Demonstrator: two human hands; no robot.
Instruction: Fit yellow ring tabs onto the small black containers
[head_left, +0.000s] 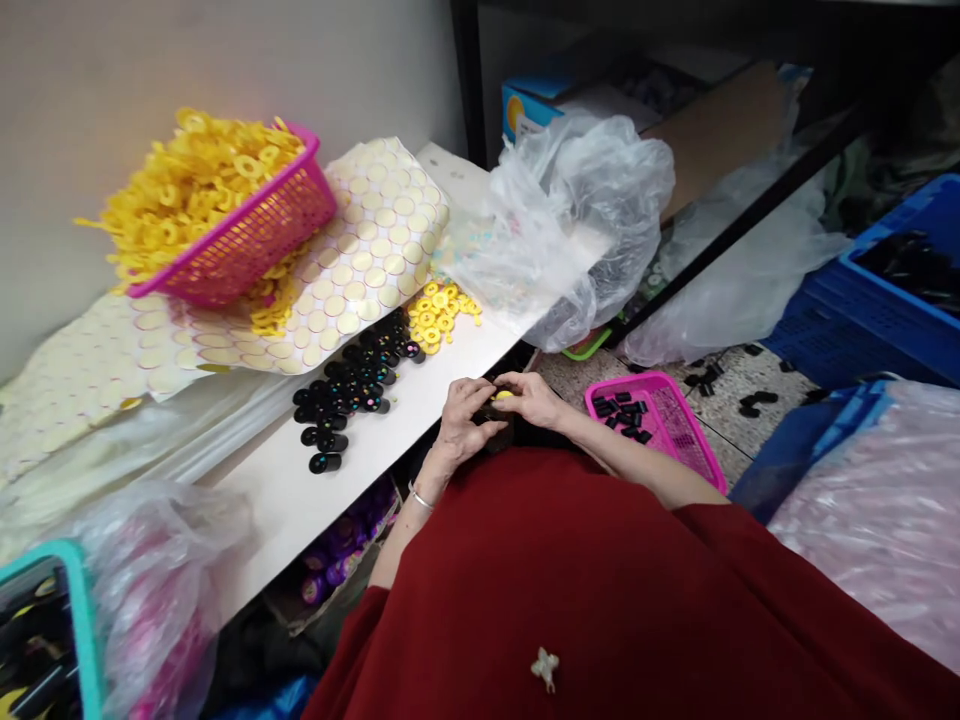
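Observation:
My left hand [463, 420], with a bangle at its wrist, is closed just past the front edge of the white table; what its fingers hold is partly hidden. Facing it, my right hand [537, 402] pinches a small round yellow piece [502, 395] between its fingertips. Both hands meet around this piece, above my lap. On the table nearby lie several short black cylinders [330, 400], some with coloured dots on their ends. Beside them is a small pile of yellow ring-shaped pieces [435, 316].
A pink basket [247, 240] heaped with yellow rings stands on a sheet of round stickers [375, 240]. A clear plastic bag [585, 200] lies at the table's far end. On the floor at right are a pink tray [675, 430] with black pieces and blue crates [847, 310].

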